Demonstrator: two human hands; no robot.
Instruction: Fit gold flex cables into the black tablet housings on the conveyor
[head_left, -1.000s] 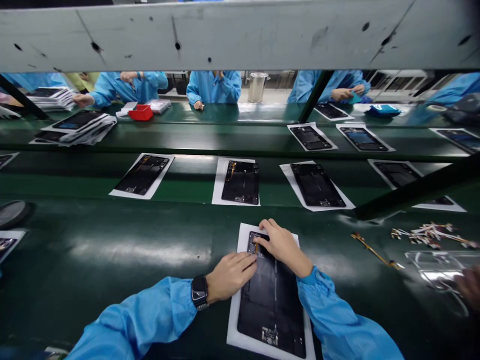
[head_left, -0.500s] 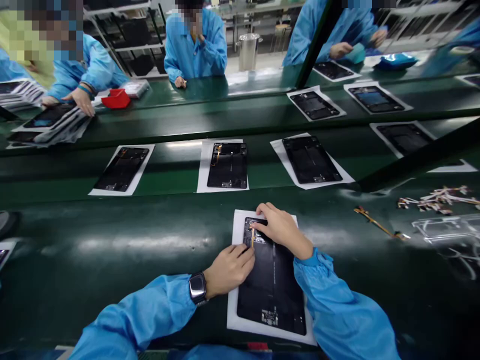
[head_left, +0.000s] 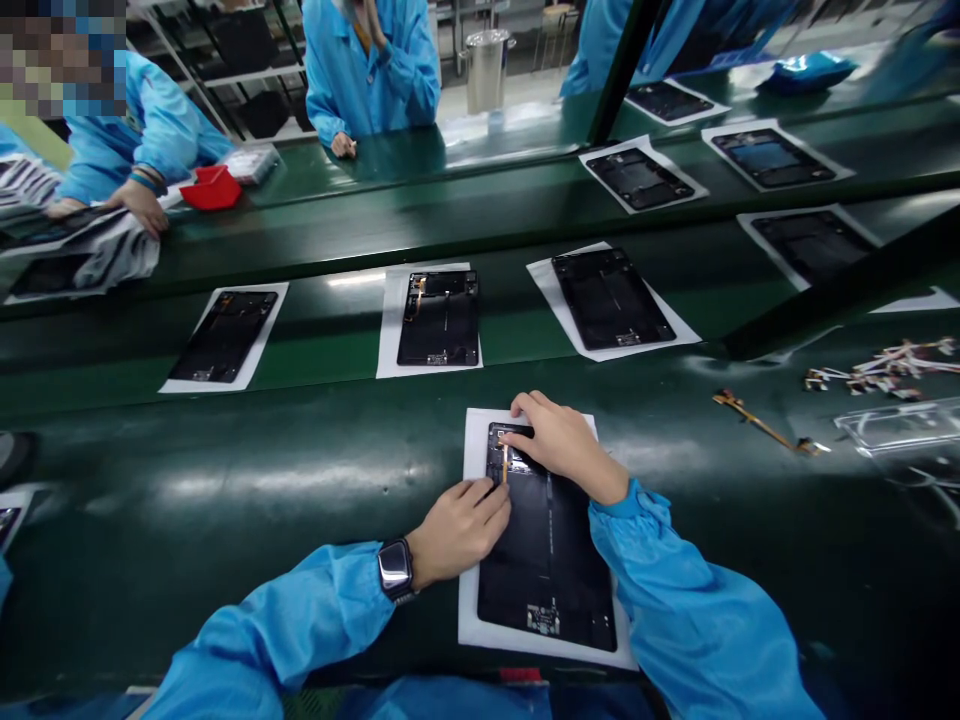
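A black tablet body with bare inner parts lies on a white sheet on the bench before me. Near its upper left corner runs a thin orange flex cable. My right hand reaches over the tablet's top edge, thumb and forefinger closed at the cable's upper end. The fingertips of my left hand are drawn together at the cable's lower end, beside the tablet's left edge. My fingers partly hide both cable ends.
A loose flex cable, a heap of small cables and a clear plastic tray lie to the right. Tablets on sheets, one here, line the belt ahead. A dark slanting post crosses at right. Co-workers in blue sit opposite.
My view has tilted slightly, so the far side sits higher in the picture. Both hands stay at the flex cable with little movement. At far left, a co-worker's hands have shifted a stack.
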